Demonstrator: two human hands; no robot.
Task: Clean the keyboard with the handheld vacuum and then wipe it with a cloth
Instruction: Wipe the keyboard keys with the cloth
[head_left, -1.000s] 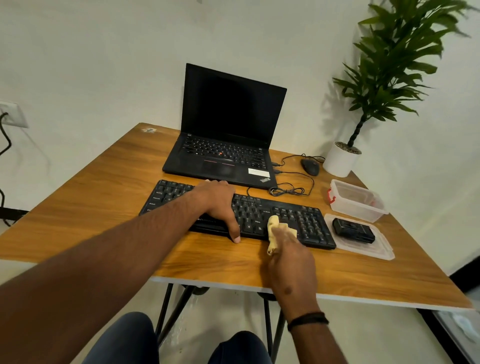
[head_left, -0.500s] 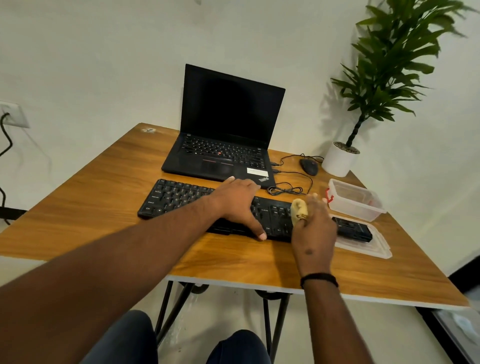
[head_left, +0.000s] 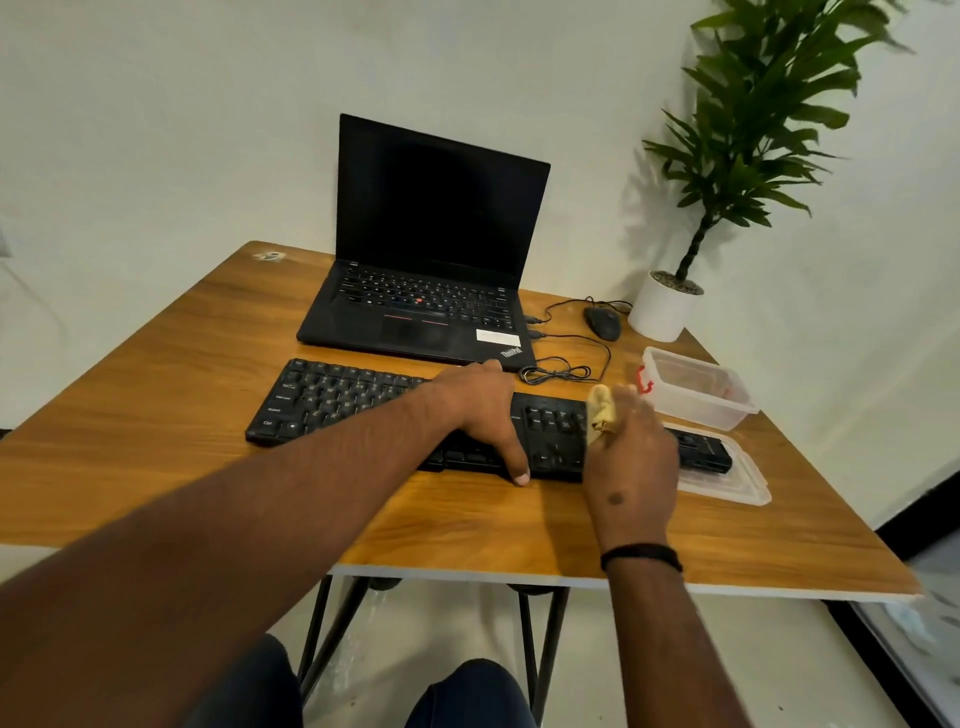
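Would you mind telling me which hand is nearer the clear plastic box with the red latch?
Right. The right hand, holding a yellow cloth, is just beside the box; the left hand rests farther away on the black keyboard.

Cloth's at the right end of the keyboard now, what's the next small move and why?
Probably sweep the yellow cloth back leftward along the keys. The right hand grips it over the right end of the keyboard, the left hand rests on the middle, steadying it, and the left keys lie exposed.
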